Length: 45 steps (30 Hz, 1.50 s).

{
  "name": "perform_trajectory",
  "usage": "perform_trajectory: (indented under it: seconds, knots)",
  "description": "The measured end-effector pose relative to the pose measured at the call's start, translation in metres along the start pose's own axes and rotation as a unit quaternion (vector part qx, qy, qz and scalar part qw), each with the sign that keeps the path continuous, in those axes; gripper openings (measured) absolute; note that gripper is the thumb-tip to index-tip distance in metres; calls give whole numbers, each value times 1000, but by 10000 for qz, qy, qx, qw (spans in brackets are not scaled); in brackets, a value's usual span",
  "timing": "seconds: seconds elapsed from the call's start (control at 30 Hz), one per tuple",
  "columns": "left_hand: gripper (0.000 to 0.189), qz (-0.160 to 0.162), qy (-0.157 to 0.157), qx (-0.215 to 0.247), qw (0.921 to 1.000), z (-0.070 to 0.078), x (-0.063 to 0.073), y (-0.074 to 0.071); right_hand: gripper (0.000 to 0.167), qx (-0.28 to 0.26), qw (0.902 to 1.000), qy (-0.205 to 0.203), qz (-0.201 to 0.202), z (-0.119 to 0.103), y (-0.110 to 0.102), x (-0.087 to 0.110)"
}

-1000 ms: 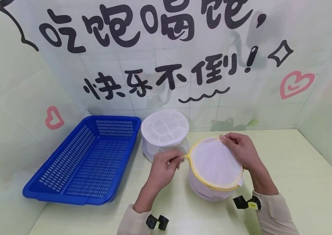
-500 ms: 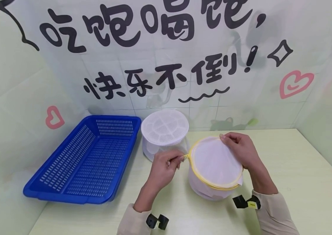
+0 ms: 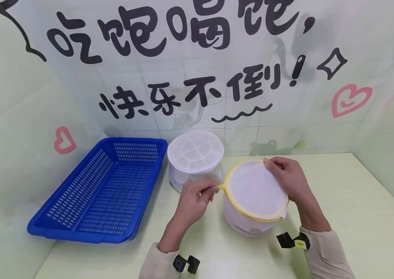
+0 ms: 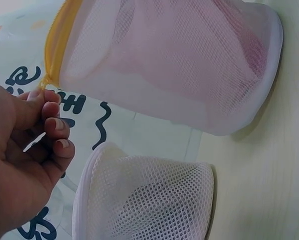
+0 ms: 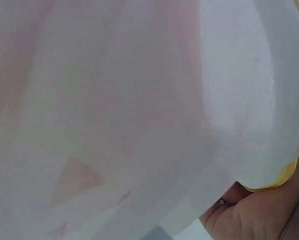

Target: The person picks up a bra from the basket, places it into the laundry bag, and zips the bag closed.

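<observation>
A round white mesh laundry bag with a yellow zipper rim stands on the table, its top tilted towards me. Something pinkish shows through its side in the left wrist view. My left hand pinches the yellow zipper pull at the rim's left side between thumb and fingers. At the far right of the rim, my right hand grips the edge, thumb on top. In the right wrist view the bag's pale mesh fills most of the picture and hides the right fingertips.
Behind my left hand stands a second white mesh laundry bag with a coarser weave. A blue plastic basket with slotted walls lies at the left. The pale table meets a wall covering with black writing at the back.
The bag's top has shifted and tilted slightly, its front rim rising a little, and my right hand moved slightly with it. My left hand keeps its pinch on the zipper pull, nearly still.
</observation>
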<state>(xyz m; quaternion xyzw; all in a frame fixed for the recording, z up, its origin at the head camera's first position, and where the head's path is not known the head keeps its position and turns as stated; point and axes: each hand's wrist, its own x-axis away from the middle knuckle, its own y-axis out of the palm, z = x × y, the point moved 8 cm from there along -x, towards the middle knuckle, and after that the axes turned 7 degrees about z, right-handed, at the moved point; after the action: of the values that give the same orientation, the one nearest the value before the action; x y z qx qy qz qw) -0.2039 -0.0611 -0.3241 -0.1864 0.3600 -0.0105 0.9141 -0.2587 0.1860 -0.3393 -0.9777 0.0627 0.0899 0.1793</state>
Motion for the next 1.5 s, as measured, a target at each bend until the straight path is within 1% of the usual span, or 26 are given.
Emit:
perform_trajectory:
  seconds: [0.1, 0.2, 0.3, 0.37, 0.43, 0.5, 0.6, 0.67, 0.7, 0.77, 0.83, 0.93, 1.0, 1.07, 1.2, 1.33, 1.5]
  knots:
    - [15, 100, -264, 204, 9994, -4, 0, -1, 37, 73, 9994, 49, -331, 1, 2, 2]
    - [12, 270, -517, 405, 9975, -8, 0, -4, 36, 216, 9967, 34, -788, -1, 6, 5]
    - [11, 455, -735, 454, 9952, -14, 0, -7, 37, 308, 9921, 2, -1214, -3, 9, 8]
    - [10, 514, -843, 489, 9939, -17, 0, -8, 37, 309, 9892, -86, -1428, -5, 11, 9]
    - [11, 537, -921, 526, 9929, -19, 0, -9, 31, 317, 9876, -257, -1519, -8, 12, 10]
    - [11, 532, -951, 551, 9925, -20, 0, -9, 29, 304, 9862, -445, -1568, -10, 14, 11]
    - [11, 528, -1028, 522, 9919, -21, 0, -9, 36, 436, 9832, -734, -1614, -14, 18, 13]
    - [11, 538, -1079, 500, 9914, -23, 0, -8, 39, 519, 9798, -840, -1737, -16, 25, 14]
    - [10, 544, -1108, 515, 9910, -23, 0, -8, 37, 534, 9780, -889, -1810, -16, 28, 15]
    - [10, 547, -1168, 495, 9904, -16, -1, -9, 32, 560, 9752, -942, -1924, -17, 35, 17]
    - [9, 525, -1221, 513, 9898, -17, -1, -7, 26, 539, 9732, -976, -2011, -19, 41, 18]
    - [9, 485, -1267, 453, 9897, -17, -1, -6, 19, 547, 9717, -1080, -2030, -22, 46, 19]
    - [8, 458, -1230, 440, 9904, -26, 0, -4, 16, 591, 9712, -1150, -2000, -23, 48, 20]
    - [9, 448, -1157, 391, 9915, -25, 0, -4, 14, 578, 9718, -1244, -1920, -24, 50, 20]
    - [9, 410, -1066, 414, 9926, -24, 1, -4, 15, 522, 9776, -1312, -1558, -26, 50, 19]
    - [10, 395, -997, 387, 9935, -23, 1, -3, 17, 436, 9836, -1275, -1200, -27, 47, 18]
    - [11, 412, -722, 227, 9963, -19, 1, -2, 18, 336, 9877, -1133, -1022, -26, 43, 17]
